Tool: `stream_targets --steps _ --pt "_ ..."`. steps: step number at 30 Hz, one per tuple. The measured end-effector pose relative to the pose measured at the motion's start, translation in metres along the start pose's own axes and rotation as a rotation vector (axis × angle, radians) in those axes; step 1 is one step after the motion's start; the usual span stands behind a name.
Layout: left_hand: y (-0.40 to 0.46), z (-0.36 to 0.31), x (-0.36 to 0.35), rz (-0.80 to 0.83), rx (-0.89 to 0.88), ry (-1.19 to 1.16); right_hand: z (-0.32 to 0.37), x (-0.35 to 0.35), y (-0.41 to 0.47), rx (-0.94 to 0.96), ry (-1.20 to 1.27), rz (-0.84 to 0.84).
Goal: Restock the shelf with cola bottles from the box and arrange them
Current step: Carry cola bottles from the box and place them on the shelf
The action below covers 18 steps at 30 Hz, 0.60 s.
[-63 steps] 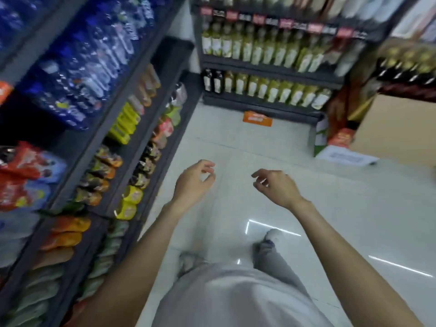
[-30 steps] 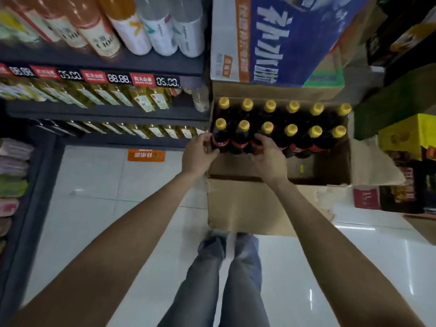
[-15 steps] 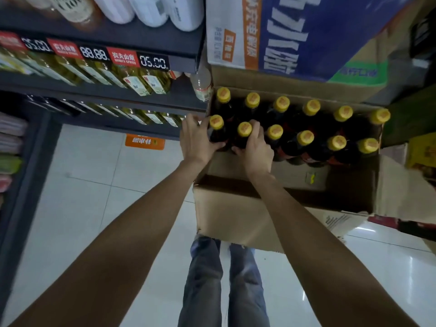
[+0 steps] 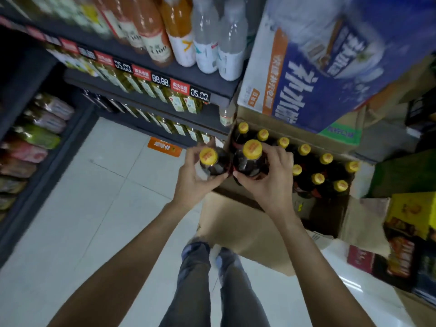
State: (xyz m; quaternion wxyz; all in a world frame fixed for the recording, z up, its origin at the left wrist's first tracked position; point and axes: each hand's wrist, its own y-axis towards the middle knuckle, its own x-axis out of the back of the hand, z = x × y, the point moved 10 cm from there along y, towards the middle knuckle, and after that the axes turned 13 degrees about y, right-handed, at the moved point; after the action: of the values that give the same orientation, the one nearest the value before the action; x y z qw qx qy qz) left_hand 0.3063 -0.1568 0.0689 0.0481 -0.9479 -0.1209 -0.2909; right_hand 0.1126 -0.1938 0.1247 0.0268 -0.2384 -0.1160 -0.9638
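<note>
- Left hand (image 4: 197, 179) curled round a cola bottle (image 4: 213, 162) with a yellow cap, gripping the shoulder; the bottle is held just left of the box's near-left corner, over the floor (image 4: 94, 208).
- Right hand (image 4: 271, 178) wrapped round a second cola bottle (image 4: 251, 161), also yellow-capped, held above the left end of the box.
- The two held bottles sit side by side, about touching; both upright, caps toward the camera.
- Open cardboard box (image 4: 247, 232) on the floor in front of the person; flaps folded out.
- Remaining cola bottles (image 4: 317, 179) stand upright in the box, in rows at the back and right; near-left part of the box shows bare cardboard.
- Blue printed carton (image 4: 318, 74) is stacked above the back of the box.
- Dark shelf (image 4: 200, 79) to the left carries drink bottles, with price tags (image 4: 179, 87) along its edge.
- Yellow boxes (image 4: 412, 213) at far right, blurred.
- Person's legs (image 4: 212, 286) in grey trousers below the arms.
</note>
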Motion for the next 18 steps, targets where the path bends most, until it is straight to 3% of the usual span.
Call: stream_targets --steps 5,9,18 --pt "-0.043 -0.035 0.102 -0.287 0.093 -0.256 0.076 -0.010 -0.004 -0.056 0.356 0.284" --pt "-0.092 -0.029 0.186 -0.473 0.192 -0.330 0.133 -0.052 -0.017 -0.048 0.430 0.492" --pt "-0.282 0.051 0.363 -0.812 0.420 -0.057 0.276 -0.224 -0.128 0.035 0.463 0.897"
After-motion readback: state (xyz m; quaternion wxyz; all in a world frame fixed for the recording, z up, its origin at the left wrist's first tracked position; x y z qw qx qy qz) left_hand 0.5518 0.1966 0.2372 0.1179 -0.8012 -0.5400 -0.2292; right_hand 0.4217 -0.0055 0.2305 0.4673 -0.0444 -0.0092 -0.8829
